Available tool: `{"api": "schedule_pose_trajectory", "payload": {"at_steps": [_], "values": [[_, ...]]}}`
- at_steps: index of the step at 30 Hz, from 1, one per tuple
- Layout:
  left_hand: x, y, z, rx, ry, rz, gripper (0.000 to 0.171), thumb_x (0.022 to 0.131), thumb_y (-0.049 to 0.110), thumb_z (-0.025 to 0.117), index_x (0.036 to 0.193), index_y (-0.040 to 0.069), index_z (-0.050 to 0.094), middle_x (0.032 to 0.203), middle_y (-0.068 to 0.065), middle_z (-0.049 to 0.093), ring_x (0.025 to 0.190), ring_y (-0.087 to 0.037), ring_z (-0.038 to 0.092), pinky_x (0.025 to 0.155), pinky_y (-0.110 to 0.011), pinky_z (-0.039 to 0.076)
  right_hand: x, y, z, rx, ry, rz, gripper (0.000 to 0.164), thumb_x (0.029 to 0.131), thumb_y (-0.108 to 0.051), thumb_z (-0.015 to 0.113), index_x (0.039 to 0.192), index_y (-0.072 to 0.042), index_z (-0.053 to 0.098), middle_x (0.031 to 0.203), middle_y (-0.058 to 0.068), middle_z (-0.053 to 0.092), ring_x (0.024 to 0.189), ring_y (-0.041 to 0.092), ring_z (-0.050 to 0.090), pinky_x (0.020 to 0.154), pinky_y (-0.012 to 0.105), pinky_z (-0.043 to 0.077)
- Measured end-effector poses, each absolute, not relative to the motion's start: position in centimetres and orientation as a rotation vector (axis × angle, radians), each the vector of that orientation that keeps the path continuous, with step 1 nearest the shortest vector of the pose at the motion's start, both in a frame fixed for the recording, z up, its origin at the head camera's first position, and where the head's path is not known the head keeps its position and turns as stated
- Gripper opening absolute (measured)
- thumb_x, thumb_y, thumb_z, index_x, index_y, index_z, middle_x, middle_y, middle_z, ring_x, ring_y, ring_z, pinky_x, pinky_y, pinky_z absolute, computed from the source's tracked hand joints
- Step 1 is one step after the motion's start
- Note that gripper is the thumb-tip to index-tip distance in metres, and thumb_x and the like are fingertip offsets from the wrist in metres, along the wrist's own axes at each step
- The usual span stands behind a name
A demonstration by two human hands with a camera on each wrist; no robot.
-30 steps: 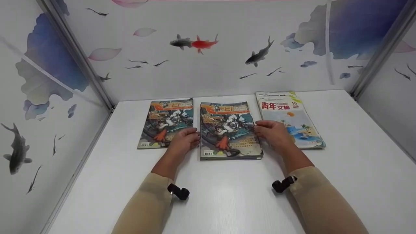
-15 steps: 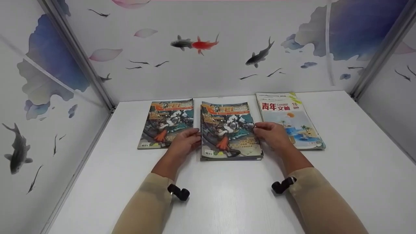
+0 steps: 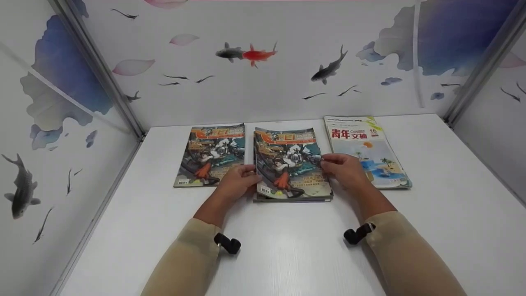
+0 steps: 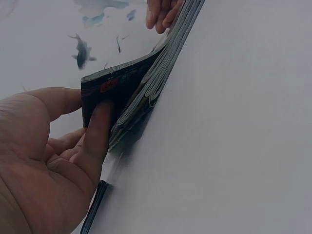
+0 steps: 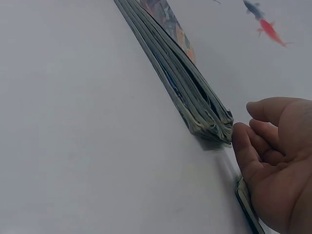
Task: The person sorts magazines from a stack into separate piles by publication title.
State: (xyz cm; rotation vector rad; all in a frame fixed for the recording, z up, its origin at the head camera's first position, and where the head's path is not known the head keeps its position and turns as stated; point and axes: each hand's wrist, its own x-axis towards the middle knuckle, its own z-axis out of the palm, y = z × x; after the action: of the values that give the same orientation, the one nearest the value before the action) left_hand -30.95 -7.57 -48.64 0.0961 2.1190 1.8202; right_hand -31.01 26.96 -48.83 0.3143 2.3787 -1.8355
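A stack of magazines (image 3: pixel 296 200) lies at the middle of the white table. Its top magazine (image 3: pixel 287 164) has a dark comic-style cover with an orange title. My left hand (image 3: pixel 237 183) pinches this magazine's left edge between thumb and fingers. In the left wrist view, the raised magazine (image 4: pixel 117 80) bends up from the stack (image 4: pixel 173 53), leaving a wedge-shaped gap. My right hand (image 3: pixel 348 170) is at the stack's right side. In the right wrist view, its fingertips meet the corner of the stack (image 5: pixel 175 78), with the thumb held apart.
A magazine (image 3: pixel 215 152) with the same cover lies to the left, partly behind my left hand. On the right is a pile of magazines (image 3: pixel 382 160) with a beach-scene cover. White panels (image 3: pixel 271 96) painted with fish stand around the table's back and sides.
My left hand has shifted slightly right and now pinches the top magazine, whose left edge has risen from the stack. The right hand has hardly moved.
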Motion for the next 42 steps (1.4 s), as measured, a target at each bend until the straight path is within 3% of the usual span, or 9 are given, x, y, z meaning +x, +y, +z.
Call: {"api": "schedule_pose_trajectory", "payload": {"at_steps": [5,13,16,21,29,32,36,39,42], "values": [[-31.0,-7.6,-48.7,0.051,2.083,1.826,0.058,0.105,0.016,0.068,0.159,0.007,0.049,0.147,-0.016,0.066,0.123,-0.024,0.072,0.101,-0.038,0.061,-31.0,27.0,-48.7,0.327,2.366,-1.829,0.049,0.105,-0.029,0.070,0.150,-0.014,0.062,0.148,0.011,0.064,0.132,0.027,0.066,0.114,0.040,0.054],[-31.0,-7.1,-48.5,-0.072,2.034,1.931,0.042,0.105,0.009,0.062,0.147,0.008,0.060,0.127,-0.010,0.077,0.090,-0.012,0.072,0.072,-0.027,0.057,-31.0,27.0,-48.7,0.367,2.345,-1.839,0.048,0.103,-0.030,0.072,0.148,-0.016,0.064,0.147,0.009,0.064,0.135,0.026,0.064,0.114,0.038,0.054],[-31.0,-7.0,-48.4,-0.089,2.023,1.967,0.042,0.105,0.007,0.061,0.147,0.006,0.061,0.122,-0.010,0.077,0.081,-0.011,0.068,0.068,-0.027,0.054,-31.0,27.0,-48.7,0.353,2.350,-1.852,0.047,0.103,-0.029,0.072,0.148,-0.015,0.064,0.147,0.010,0.064,0.134,0.025,0.064,0.110,0.035,0.055],[-31.0,-7.0,-48.2,-0.127,1.969,2.033,0.044,0.105,0.007,0.061,0.149,0.007,0.060,0.119,-0.007,0.075,0.081,-0.011,0.064,0.069,-0.027,0.053,-31.0,26.9,-48.7,0.332,2.362,-1.869,0.046,0.103,-0.027,0.073,0.147,-0.013,0.065,0.144,0.011,0.065,0.130,0.024,0.066,0.105,0.031,0.058],[-31.3,-7.5,-48.3,-0.124,1.833,2.174,0.047,0.105,0.005,0.060,0.151,0.008,0.057,0.108,-0.003,0.072,0.076,-0.010,0.060,0.063,-0.024,0.049,-31.0,26.6,-48.3,0.339,2.385,-1.821,0.058,0.101,-0.032,0.076,0.154,-0.015,0.059,0.150,0.011,0.063,0.138,0.025,0.062,0.118,0.039,0.052],[-31.4,-7.9,-48.3,-0.145,1.804,2.209,0.048,0.106,0.004,0.059,0.153,0.008,0.055,0.116,-0.006,0.071,0.080,-0.011,0.061,0.065,-0.024,0.048,-30.8,26.0,-48.0,0.327,2.398,-1.783,0.061,0.101,-0.036,0.076,0.155,-0.018,0.058,0.150,0.009,0.063,0.135,0.023,0.063,0.110,0.035,0.055],[-31.3,-8.9,-48.1,-0.210,1.765,2.243,0.048,0.106,0.002,0.057,0.154,0.007,0.054,0.142,-0.009,0.068,0.107,-0.013,0.068,0.078,-0.023,0.057,-30.2,24.7,-47.6,0.276,2.337,-1.833,0.058,0.103,-0.036,0.072,0.157,-0.020,0.056,0.144,0.007,0.066,0.118,0.019,0.068,0.090,0.029,0.058],[-31.1,-10.2,-47.9,-0.242,1.746,2.255,0.050,0.107,0.003,0.055,0.157,0.007,0.051,0.156,-0.010,0.060,0.131,-0.018,0.063,0.089,-0.023,0.058,-29.9,23.2,-47.4,0.232,2.246,-1.938,0.057,0.103,-0.027,0.071,0.157,-0.018,0.055,0.136,0.008,0.068,0.103,0.017,0.070,0.081,0.028,0.059],[-30.8,-12.0,-47.8,-0.251,1.749,2.259,0.053,0.108,0.003,0.053,0.160,0.005,0.046,0.164,-0.012,0.051,0.143,-0.020,0.053,0.092,-0.021,0.056,-29.7,21.4,-47.2,0.201,2.193,-1.994,0.057,0.102,-0.020,0.071,0.157,-0.016,0.055,0.131,0.006,0.069,0.098,0.016,0.071,0.079,0.028,0.059]]}}
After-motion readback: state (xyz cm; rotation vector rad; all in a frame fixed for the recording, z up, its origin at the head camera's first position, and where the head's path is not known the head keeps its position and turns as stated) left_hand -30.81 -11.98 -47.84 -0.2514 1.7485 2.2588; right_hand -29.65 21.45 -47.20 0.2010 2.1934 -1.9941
